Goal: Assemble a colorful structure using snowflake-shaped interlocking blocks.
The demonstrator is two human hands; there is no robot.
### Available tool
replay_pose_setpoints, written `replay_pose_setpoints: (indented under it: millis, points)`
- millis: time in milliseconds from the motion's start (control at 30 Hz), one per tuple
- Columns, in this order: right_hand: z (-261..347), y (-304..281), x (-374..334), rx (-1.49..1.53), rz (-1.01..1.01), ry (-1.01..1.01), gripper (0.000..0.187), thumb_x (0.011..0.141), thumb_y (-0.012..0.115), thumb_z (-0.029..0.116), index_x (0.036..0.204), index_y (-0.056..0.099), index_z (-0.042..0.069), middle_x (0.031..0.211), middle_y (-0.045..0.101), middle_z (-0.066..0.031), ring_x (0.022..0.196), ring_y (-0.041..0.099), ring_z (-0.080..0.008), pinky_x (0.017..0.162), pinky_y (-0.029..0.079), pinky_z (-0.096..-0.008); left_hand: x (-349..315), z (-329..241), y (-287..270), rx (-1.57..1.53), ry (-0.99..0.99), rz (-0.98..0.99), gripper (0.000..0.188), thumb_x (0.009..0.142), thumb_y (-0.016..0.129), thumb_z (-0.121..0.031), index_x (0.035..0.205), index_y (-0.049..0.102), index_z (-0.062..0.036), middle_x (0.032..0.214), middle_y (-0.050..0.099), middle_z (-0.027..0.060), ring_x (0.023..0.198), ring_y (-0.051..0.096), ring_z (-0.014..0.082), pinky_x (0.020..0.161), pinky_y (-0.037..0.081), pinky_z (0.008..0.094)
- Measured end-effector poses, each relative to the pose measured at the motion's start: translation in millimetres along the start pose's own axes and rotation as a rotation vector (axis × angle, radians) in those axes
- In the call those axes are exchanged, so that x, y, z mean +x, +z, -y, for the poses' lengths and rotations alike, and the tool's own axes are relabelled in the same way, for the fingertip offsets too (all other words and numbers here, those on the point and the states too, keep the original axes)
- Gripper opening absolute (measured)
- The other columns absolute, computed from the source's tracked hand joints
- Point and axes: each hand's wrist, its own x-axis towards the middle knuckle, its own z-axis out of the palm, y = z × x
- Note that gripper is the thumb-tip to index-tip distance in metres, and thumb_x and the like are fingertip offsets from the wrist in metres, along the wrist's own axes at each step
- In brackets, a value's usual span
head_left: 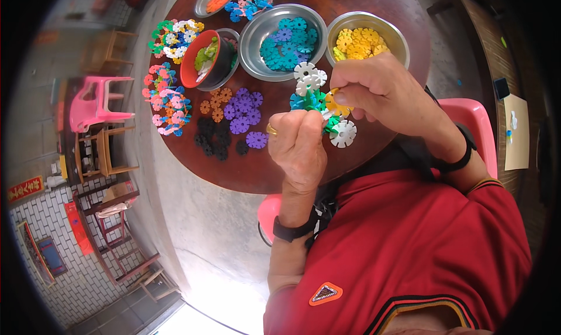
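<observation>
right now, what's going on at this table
A person's right hand pinches a yellow disc beside a cluster of green, white and blue discs, while the left hand grips the cluster's near side. I can't tell if the yellow one is joined on. Loose purple discs, black discs and orange discs lie on the table; one metal bowl holds teal discs.

Hands (300, 145) on a multicoloured disc cluster (316, 101) and a yellow disc (339, 106) above a brown table (234, 176)

Yellow disc (339, 105), white-and-green cluster (314, 99)
</observation>
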Motion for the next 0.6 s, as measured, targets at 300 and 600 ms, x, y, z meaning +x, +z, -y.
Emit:
replay_pose_setpoints:
  millis: [300,600]
  points:
    - [2,10,-6,0.126,-0.078,0.102,0.012,0.081,0.061,0.009,0.074,0.056,0.001,0.054,0.057,-0.0098,0.050,0.061,-0.0193,0.048,0.046,-0.0302,-1,-5,1,0.043,-0.040,0.005,0.010,0.082,0.067,-0.008,0.087,0.061,-0.0014,0.078,0.058,0.0103,0.072,0.056,0.0278,0.065,0.044,0.0364]
    - [6,2,6,0.218,0.052,0.233,0.014,0.085,0.061,0.015,0.083,0.062,0.001,0.056,0.058,-0.0052,0.050,0.059,-0.0122,0.048,0.046,-0.0258,2,4,0,0.019,-0.039,-0.040,0.010,0.082,0.066,-0.012,0.085,0.059,-0.0052,0.078,0.054,0.0090,0.069,0.052,0.0278,0.062,0.040,0.0380]
